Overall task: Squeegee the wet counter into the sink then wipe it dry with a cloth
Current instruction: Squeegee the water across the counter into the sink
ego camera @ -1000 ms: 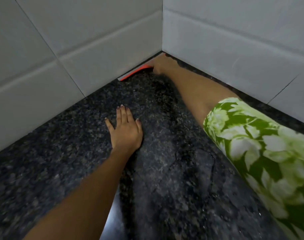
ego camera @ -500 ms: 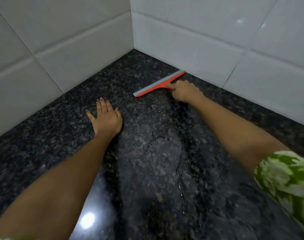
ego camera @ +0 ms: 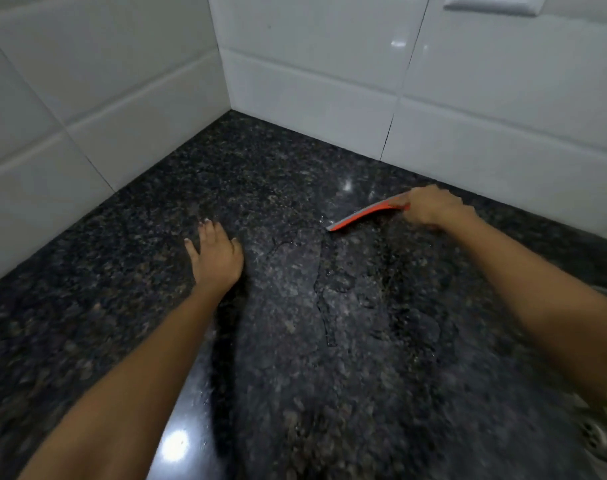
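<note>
The counter (ego camera: 128, 271) is dark speckled granite, with a film of water and rivulets down its middle (ego camera: 324, 306). My right hand (ego camera: 433, 209) grips the handle of an orange squeegee (ego camera: 367, 214) with a grey blade, which lies tilted on the counter near the back wall. My left hand (ego camera: 217, 256) rests flat on the counter with fingers spread, to the left of the wet patch. At the lower right edge a metal sink drain (ego camera: 603, 439) shows. No cloth is in view.
White tiled walls (ego camera: 312, 64) meet in a corner at the back of the counter. A white switch plate (ego camera: 492, 5) sits high on the right wall. A lamp reflection glints on the counter near the front (ego camera: 173, 445).
My right hand has pulled the squeegee out of the wall corner and rightward along the back wall toward the sink side. My left hand has stayed flat on the counter.
</note>
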